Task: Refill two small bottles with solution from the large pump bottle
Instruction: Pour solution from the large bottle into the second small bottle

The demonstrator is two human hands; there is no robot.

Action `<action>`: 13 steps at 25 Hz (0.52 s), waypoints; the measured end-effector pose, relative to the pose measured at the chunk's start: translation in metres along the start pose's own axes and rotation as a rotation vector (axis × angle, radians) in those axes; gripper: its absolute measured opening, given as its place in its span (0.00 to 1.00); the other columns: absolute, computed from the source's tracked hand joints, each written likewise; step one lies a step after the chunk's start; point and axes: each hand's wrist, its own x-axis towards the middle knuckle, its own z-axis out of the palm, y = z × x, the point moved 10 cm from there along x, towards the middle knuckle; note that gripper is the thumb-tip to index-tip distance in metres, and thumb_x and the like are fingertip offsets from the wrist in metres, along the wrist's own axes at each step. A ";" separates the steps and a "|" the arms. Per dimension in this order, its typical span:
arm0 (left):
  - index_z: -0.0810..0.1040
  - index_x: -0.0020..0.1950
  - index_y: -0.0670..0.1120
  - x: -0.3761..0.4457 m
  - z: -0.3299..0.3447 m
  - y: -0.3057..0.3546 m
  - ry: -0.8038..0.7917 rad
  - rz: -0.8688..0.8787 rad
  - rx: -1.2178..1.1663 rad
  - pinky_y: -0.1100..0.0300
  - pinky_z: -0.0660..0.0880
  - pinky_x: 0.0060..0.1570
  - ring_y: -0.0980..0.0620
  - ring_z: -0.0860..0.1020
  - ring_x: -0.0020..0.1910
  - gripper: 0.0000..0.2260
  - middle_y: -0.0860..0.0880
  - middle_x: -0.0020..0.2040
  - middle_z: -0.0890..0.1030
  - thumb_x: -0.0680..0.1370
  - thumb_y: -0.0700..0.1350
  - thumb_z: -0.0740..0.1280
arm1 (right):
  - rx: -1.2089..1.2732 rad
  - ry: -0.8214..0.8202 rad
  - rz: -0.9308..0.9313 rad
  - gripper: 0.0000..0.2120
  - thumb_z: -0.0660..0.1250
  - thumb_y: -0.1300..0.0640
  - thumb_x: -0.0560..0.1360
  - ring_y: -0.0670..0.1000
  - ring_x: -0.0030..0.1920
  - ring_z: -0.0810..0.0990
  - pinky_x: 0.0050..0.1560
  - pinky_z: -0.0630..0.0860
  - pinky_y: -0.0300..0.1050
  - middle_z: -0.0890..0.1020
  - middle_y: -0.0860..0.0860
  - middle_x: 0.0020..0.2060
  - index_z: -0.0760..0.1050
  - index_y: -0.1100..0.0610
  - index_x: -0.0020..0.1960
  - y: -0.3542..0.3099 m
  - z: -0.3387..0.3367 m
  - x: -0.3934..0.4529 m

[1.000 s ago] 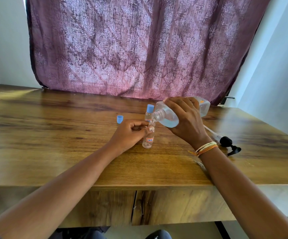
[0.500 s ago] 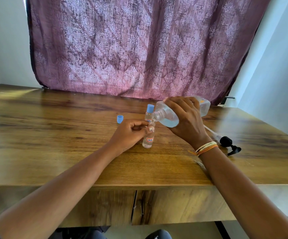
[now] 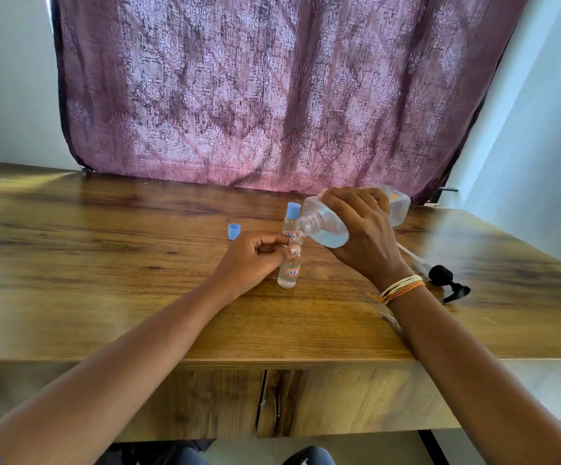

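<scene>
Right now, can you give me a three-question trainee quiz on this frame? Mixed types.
1. True or false: the big bottle stands upright on the table.
2. Which hand steadies the open small bottle? A) left B) right C) neither
3. Fill in: the loose blue cap lies to the ___ of the capped bottle.

Key: 1. False; the right hand tilts it, mouth over the small bottle. 2. A; left hand. 3. Left.

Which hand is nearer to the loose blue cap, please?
Left. The left hand lies just right of the cap; the right hand is farther right, gripping the large bottle.
</scene>
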 end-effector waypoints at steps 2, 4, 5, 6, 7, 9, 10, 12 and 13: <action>0.83 0.45 0.56 0.000 0.000 -0.001 0.004 -0.009 -0.005 0.59 0.82 0.47 0.56 0.84 0.44 0.10 0.55 0.41 0.86 0.75 0.40 0.71 | 0.000 0.002 0.000 0.19 0.71 0.47 0.71 0.53 0.57 0.79 0.56 0.69 0.56 0.81 0.49 0.56 0.75 0.52 0.59 0.000 0.000 0.000; 0.83 0.45 0.56 0.000 0.000 -0.001 0.006 -0.012 0.000 0.58 0.82 0.48 0.54 0.85 0.45 0.09 0.54 0.42 0.86 0.75 0.41 0.71 | -0.002 0.005 -0.004 0.19 0.71 0.47 0.72 0.53 0.57 0.79 0.56 0.69 0.56 0.81 0.49 0.56 0.74 0.52 0.60 0.000 0.000 0.000; 0.83 0.45 0.57 0.000 0.000 -0.001 0.008 -0.012 0.005 0.57 0.82 0.48 0.54 0.85 0.46 0.09 0.54 0.43 0.86 0.74 0.41 0.71 | -0.003 0.006 -0.005 0.19 0.71 0.47 0.72 0.53 0.57 0.79 0.56 0.69 0.56 0.81 0.49 0.56 0.74 0.51 0.60 0.000 0.000 0.000; 0.83 0.45 0.57 -0.001 -0.001 -0.001 0.010 -0.014 0.008 0.57 0.82 0.49 0.53 0.85 0.46 0.09 0.53 0.43 0.86 0.74 0.42 0.71 | -0.004 0.006 -0.006 0.19 0.71 0.47 0.71 0.53 0.57 0.79 0.56 0.69 0.56 0.81 0.49 0.56 0.74 0.51 0.60 0.000 0.000 0.000; 0.83 0.46 0.57 -0.001 -0.001 -0.001 0.012 -0.019 0.008 0.56 0.82 0.49 0.53 0.85 0.46 0.08 0.53 0.43 0.86 0.74 0.42 0.71 | -0.005 0.007 -0.006 0.19 0.72 0.47 0.71 0.53 0.57 0.79 0.56 0.69 0.56 0.81 0.49 0.56 0.74 0.51 0.60 0.000 0.000 0.000; 0.83 0.46 0.56 -0.001 -0.002 -0.002 0.017 -0.031 0.008 0.54 0.82 0.50 0.50 0.85 0.48 0.08 0.50 0.45 0.86 0.75 0.42 0.71 | -0.007 0.006 -0.006 0.20 0.72 0.47 0.71 0.54 0.57 0.79 0.55 0.69 0.57 0.81 0.49 0.56 0.74 0.52 0.60 0.000 0.000 0.000; 0.83 0.46 0.56 -0.001 -0.002 -0.002 0.019 -0.034 0.008 0.53 0.82 0.50 0.49 0.85 0.48 0.08 0.49 0.46 0.86 0.75 0.42 0.71 | -0.006 0.005 -0.006 0.20 0.72 0.47 0.71 0.54 0.57 0.79 0.55 0.69 0.57 0.81 0.49 0.56 0.74 0.52 0.60 0.000 0.000 0.000; 0.83 0.47 0.54 -0.001 -0.001 -0.002 0.019 -0.037 0.007 0.51 0.82 0.51 0.46 0.84 0.50 0.07 0.46 0.47 0.86 0.75 0.41 0.70 | -0.004 0.004 -0.003 0.20 0.72 0.47 0.71 0.53 0.57 0.79 0.56 0.70 0.57 0.81 0.49 0.56 0.74 0.52 0.60 0.001 0.000 0.000; 0.83 0.47 0.53 -0.001 -0.001 -0.003 0.021 -0.041 0.006 0.51 0.82 0.51 0.45 0.84 0.50 0.07 0.44 0.48 0.86 0.75 0.41 0.70 | -0.004 0.003 0.000 0.20 0.72 0.47 0.71 0.53 0.57 0.79 0.56 0.70 0.57 0.81 0.49 0.56 0.74 0.52 0.60 0.001 0.000 0.000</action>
